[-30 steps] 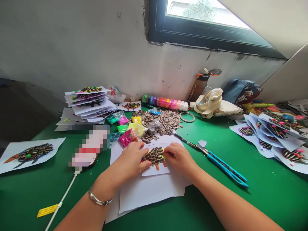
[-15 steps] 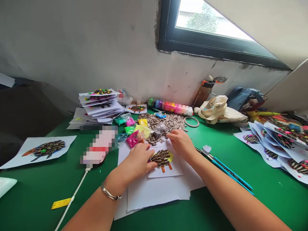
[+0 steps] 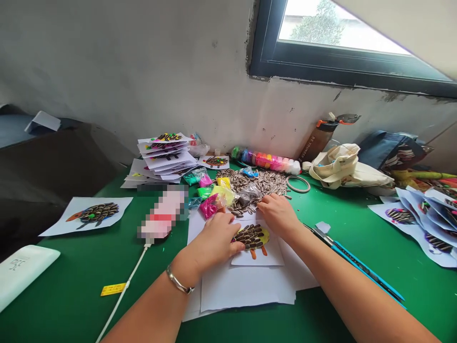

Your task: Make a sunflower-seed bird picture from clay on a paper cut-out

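Observation:
A small white card (image 3: 274,257) bears an animal figure covered in rows of striped sunflower seeds (image 3: 250,237), with a yellow end and two orange legs. My left hand (image 3: 221,236) lies over the card's left side, thumb and fingers apart, its thumb against the seeded figure. It hides that end of the figure. Beyond the card spreads a pile of loose sunflower seeds (image 3: 269,180). My right hand (image 3: 278,213) is at the pile's near edge, fingers curled together in a pinch; the fingertips are turned away, so what they hold cannot be made out. White paper sheets (image 3: 246,288) lie under the card.
Bags of coloured clay (image 3: 210,205) lie left of the seeds. A blue-handled tool (image 3: 367,269) rests beside my right forearm. Finished seed pictures are stacked at left (image 3: 167,159) and right (image 3: 410,214). A white power bank (image 3: 24,271) and a cable (image 3: 123,290) lie at left.
My view has turned left, so everything sits further right and more of the power bank shows. Both hands keep about the same places at the card and the seed pile.

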A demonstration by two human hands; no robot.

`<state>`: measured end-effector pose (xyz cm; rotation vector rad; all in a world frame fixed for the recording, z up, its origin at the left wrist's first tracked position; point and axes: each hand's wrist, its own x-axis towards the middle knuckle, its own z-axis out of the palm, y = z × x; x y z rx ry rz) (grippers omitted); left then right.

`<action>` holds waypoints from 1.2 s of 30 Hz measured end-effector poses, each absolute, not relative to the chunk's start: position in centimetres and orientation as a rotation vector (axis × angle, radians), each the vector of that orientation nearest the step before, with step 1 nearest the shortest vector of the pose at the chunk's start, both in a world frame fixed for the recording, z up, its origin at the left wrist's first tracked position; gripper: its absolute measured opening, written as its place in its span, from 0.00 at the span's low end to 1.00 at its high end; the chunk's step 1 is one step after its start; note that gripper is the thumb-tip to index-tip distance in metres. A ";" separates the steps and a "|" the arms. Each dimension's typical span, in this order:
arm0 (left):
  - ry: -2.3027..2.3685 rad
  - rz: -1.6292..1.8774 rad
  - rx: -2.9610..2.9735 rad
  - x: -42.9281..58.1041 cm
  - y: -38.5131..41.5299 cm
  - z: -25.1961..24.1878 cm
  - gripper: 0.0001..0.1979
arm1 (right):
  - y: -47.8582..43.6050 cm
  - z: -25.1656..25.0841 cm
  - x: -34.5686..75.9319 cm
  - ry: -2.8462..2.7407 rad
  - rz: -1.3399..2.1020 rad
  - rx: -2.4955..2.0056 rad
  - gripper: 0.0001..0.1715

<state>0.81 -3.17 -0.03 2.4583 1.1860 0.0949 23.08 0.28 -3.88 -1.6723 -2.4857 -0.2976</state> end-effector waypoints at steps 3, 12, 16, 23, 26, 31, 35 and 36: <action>1.188 0.108 2.457 0.8 -3.2 -0.1 0.10 | 0.4 -3.8 22.8 -2.481 -0.349 -1.677 0.11; 1.184 0.057 2.419 1.0 -3.2 0.4 0.10 | -4.8 -1.5 25.2 -1.853 0.451 -1.606 0.09; 1.159 0.105 2.442 1.0 -2.9 -0.2 0.11 | -7.7 -2.4 24.8 -1.785 0.715 -1.553 0.08; 1.172 0.046 2.414 1.2 -2.9 0.6 0.10 | -8.1 -3.0 23.8 -1.849 0.847 -1.540 0.15; 1.168 0.056 2.415 1.3 -2.9 0.8 0.10 | -7.9 -3.4 24.0 -1.876 0.711 -1.521 0.15; 1.163 0.063 2.423 1.2 -2.8 0.3 0.11 | -7.8 -4.1 24.1 -1.885 0.627 -1.529 0.14; 1.165 0.035 2.421 1.2 -2.9 0.4 0.11 | -7.8 -4.1 24.0 -1.931 0.634 -1.504 0.16; 1.166 0.031 2.422 1.2 -2.9 0.5 0.11 | -7.8 -4.1 23.9 -1.942 0.628 -1.506 0.16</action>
